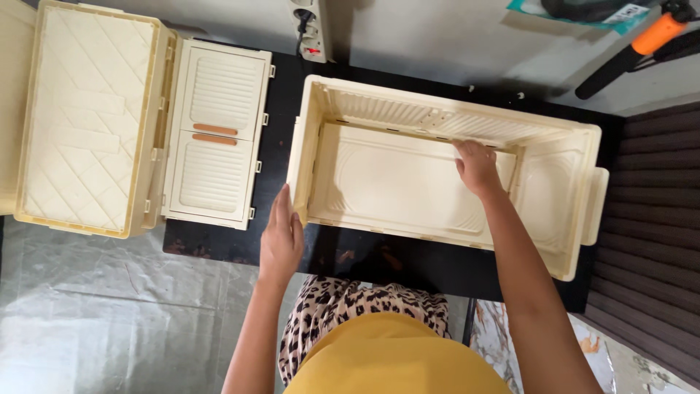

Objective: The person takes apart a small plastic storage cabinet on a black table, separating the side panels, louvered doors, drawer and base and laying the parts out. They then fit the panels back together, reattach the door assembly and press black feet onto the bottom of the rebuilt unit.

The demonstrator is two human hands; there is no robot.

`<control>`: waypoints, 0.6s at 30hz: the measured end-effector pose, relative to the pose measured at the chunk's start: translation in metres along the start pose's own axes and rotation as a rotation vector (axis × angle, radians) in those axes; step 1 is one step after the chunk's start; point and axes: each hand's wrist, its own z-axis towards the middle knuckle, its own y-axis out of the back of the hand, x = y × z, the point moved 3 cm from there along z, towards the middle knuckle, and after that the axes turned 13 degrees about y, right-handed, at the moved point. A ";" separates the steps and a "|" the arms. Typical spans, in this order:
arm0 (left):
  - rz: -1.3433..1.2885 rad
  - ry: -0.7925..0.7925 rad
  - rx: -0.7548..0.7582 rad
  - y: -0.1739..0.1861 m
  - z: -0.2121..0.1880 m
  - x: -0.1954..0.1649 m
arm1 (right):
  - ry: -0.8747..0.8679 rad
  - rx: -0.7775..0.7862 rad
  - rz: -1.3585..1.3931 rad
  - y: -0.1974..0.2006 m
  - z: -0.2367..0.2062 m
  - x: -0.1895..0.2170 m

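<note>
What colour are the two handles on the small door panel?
The two handles are light orange-brown, on a cream panel; head view.

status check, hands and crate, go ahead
Left hand open, on cream crate near corner. Right hand inside, on far wall panel. Nothing blocking.

Soft, even daylight, sharp throughout, with faint shadows under the crate (408, 182), mild glare on the floor (87, 306), and slight wide-angle edge bending.

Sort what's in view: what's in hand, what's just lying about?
In hand: cream folding crate, left hand at its near-left corner, right hand inside by the far wall.
Lying about: second crate, cream door panel, power strip, orange-handled tool.
</note>
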 end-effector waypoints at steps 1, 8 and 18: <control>-0.009 -0.006 0.011 -0.001 0.000 0.001 | -0.016 0.021 0.013 -0.004 0.001 0.001; 0.015 -0.006 0.063 0.003 0.002 -0.001 | -0.094 0.017 0.090 -0.021 0.007 0.010; -0.292 0.039 0.293 0.020 0.050 0.000 | -0.015 -0.095 0.009 -0.022 0.031 0.049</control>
